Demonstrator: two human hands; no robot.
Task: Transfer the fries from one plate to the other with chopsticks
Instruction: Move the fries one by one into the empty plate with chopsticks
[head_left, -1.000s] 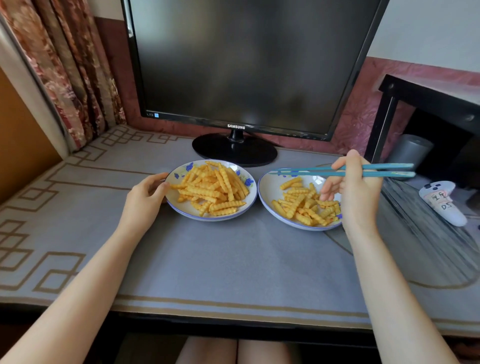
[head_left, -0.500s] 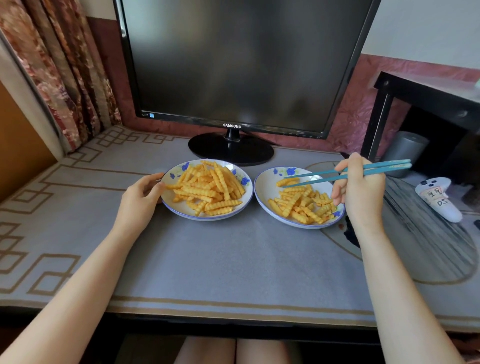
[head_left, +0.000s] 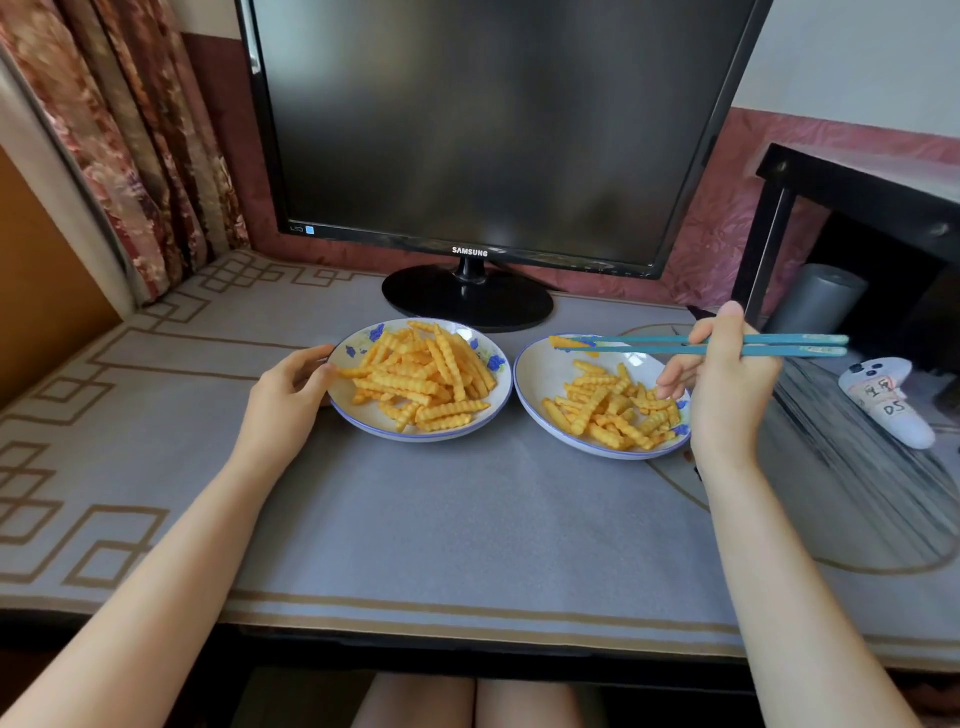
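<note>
Two white plates with blue flowers stand side by side on the grey mat. The left plate (head_left: 358, 359) carries a big heap of crinkle fries (head_left: 421, 379), and my left hand (head_left: 285, 400) grips its left rim. A smaller pile of fries (head_left: 608, 410) lies in the right plate (head_left: 540, 374). My right hand (head_left: 727, 395) holds blue chopsticks (head_left: 649, 344) level, tips pointing left. The tips pinch a single fry (head_left: 563, 342) above the right plate's far left rim.
A dark monitor (head_left: 467, 130) on a round black stand (head_left: 467, 301) rises just behind the plates. At the right lie a white controller (head_left: 888, 402), a grey cylinder (head_left: 821, 299) and a black side table (head_left: 857, 182). A curtain (head_left: 130, 130) hangs at the left.
The chopsticks dipped their tips into the right plate's fries, then rose level again, now with one fry pinched in the tips. My left hand stayed on the left plate.
</note>
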